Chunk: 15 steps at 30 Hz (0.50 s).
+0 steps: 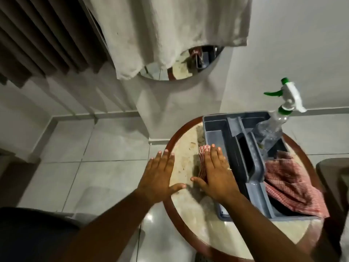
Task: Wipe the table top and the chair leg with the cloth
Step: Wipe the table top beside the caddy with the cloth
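Inventory, taken outward from the grey caddy (pixel 245 148): one caddy on one round counter (pixel 190 220). Spray bottles — one (pixel 273 127), standing in the caddy's far compartment. Red-checked cloths — two: one (pixel 294 182) draped over the caddy's right side, one (pixel 203 159) just left of it. Hands — two, left (pixel 160 178) and right (pixel 217 176), both left of the caddy. One round mirror (pixel 181 67) and one pale towel (pixel 166 29) on the wall beyond it.
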### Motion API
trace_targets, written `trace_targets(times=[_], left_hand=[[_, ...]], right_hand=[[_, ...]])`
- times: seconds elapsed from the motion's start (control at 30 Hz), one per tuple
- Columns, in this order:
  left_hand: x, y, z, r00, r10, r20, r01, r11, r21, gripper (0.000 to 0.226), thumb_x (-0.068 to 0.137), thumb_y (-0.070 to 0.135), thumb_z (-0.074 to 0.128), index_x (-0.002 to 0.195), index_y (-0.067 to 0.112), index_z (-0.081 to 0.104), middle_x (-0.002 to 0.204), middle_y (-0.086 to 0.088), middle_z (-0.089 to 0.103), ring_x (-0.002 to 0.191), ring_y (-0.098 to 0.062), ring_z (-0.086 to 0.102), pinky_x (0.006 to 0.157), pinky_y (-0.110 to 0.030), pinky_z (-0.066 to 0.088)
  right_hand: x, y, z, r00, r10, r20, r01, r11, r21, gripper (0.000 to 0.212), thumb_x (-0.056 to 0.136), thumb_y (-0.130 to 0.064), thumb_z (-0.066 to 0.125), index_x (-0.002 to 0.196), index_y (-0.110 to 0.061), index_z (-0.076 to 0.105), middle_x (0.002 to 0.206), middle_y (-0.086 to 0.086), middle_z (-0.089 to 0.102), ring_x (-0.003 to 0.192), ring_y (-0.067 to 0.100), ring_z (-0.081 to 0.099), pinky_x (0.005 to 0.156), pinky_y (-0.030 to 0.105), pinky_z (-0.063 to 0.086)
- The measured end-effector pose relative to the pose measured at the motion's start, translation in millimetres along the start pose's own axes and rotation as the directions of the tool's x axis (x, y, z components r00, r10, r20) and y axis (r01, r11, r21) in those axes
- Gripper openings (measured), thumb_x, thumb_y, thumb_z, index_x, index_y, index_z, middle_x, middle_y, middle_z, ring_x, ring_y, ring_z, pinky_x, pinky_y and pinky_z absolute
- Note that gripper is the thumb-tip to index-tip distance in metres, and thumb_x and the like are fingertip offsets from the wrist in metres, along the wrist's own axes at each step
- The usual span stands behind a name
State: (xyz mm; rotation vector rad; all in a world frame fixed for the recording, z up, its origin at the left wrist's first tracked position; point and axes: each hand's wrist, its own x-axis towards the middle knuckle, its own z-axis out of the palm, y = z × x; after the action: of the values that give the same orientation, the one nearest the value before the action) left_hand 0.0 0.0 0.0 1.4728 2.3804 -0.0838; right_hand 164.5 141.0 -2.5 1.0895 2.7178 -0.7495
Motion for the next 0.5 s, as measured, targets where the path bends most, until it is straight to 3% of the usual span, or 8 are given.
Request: trace_targets(times=[0.1,0.2,0.3,0.37,0.5], left_hand=[[20,3,49,0.999,0.017,0.043,-0.019,0.999,0.046,0.109,0.08,0.085,0.031,0.155,0.016,-0.006,0.168,-0.012,-0.001,0.156,-0.034,-0.001,0.124,-0.05,0.003],[34,4,88,0.997,0.011,0.071,-0.013,0.999,0.034,0.109,0.079,0.086,0.03,0.156,0.016,0.0,0.168,-0.013,0.006,0.155,-0.035,0.006,0.124,-0.051,0.009],[44,2,114,0.998,0.022,0.06,-0.023,0.999,0.026,0.107,0.078,0.087,0.019,0.156,0.017,-0.002,0.168,-0.012,0.001,0.156,-0.034,0.002,0.125,-0.049,0.002],[47,1,132,0.997,0.049,0.051,-0.049,0.999,-0.004,0.107,0.077,0.088,0.016,0.156,0.019,-0.005,0.168,-0.012,-0.005,0.156,-0.033,-0.005,0.123,-0.046,-0.007],[45,-3,151,0.996,0.083,0.009,-0.083,0.996,-0.011,0.106,0.078,0.087,0.013,0.156,0.019,-0.007,0.167,-0.011,-0.011,0.152,-0.031,-0.019,0.117,-0.044,-0.018]], right_hand=[[17,13,22,0.996,-0.009,0.084,0.018,0.994,-0.111,0.126,0.085,-0.078,0.053,0.149,-0.022,-0.041,0.168,0.003,-0.039,0.152,0.026,-0.036,0.12,0.042,-0.016],[24,12,35,0.996,0.005,0.094,0.014,0.98,-0.199,0.13,0.087,-0.067,0.062,0.143,-0.019,-0.045,0.159,0.005,-0.046,0.149,0.028,-0.039,0.118,0.042,-0.018],[26,10,40,0.994,0.019,0.103,0.004,0.975,-0.222,0.122,0.096,-0.049,0.062,0.141,-0.019,-0.048,0.155,0.007,-0.05,0.145,0.029,-0.042,0.117,0.042,-0.017],[27,12,44,0.994,0.017,0.108,0.003,0.983,-0.183,0.107,0.105,-0.039,0.05,0.136,-0.022,-0.051,0.151,0.004,-0.053,0.144,0.027,-0.043,0.119,0.043,-0.012],[29,11,48,0.995,0.027,0.093,-0.014,0.989,-0.144,0.094,0.108,-0.034,0.042,0.146,-0.021,-0.042,0.15,0.002,-0.052,0.144,0.027,-0.042,0.118,0.044,-0.008]])
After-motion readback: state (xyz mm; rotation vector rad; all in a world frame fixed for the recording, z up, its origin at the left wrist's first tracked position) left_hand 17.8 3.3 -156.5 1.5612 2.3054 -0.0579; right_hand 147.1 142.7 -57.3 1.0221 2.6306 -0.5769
